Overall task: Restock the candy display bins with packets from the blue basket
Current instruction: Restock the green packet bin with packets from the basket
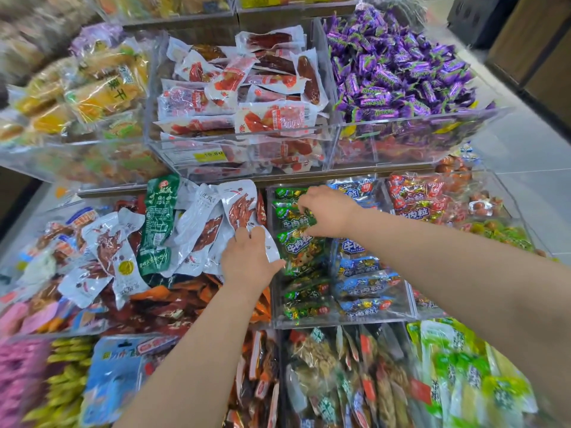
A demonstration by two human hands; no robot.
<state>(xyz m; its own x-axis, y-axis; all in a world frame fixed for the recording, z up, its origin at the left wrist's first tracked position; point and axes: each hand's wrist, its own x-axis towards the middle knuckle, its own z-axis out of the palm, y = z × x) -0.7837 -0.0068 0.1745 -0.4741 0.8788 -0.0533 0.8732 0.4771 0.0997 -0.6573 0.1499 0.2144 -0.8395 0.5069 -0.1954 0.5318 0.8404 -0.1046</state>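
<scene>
1. Head view looks down on tiers of clear acrylic display bins (340, 323); the blue basket named in the task is not in sight.
2. Right hand (329, 211) reaches into the middle bin's left column, fingers curled down among the green foil-wrapped candy packets (298, 247). Whether it pinches one or only presses on them cannot be told, as the fingertips are buried in the wrappers.
3. Left hand (247, 261) rests at the divider between this bin and the one to its left, fingers closed loosely on the lower edge of a white plastic snack pouch with red-brown contents (239, 205), probably to keep that pouch from spilling across into the candy.
4. Green packets lie stacked flat in a near-to-far row, likely so their labels face the shopper; blue foil-wrapped packets (366, 284) fill the column just to the right.
5. Under the right fingers the green packets touch the knuckles and run nearer, towards the bin's front wall.
</scene>
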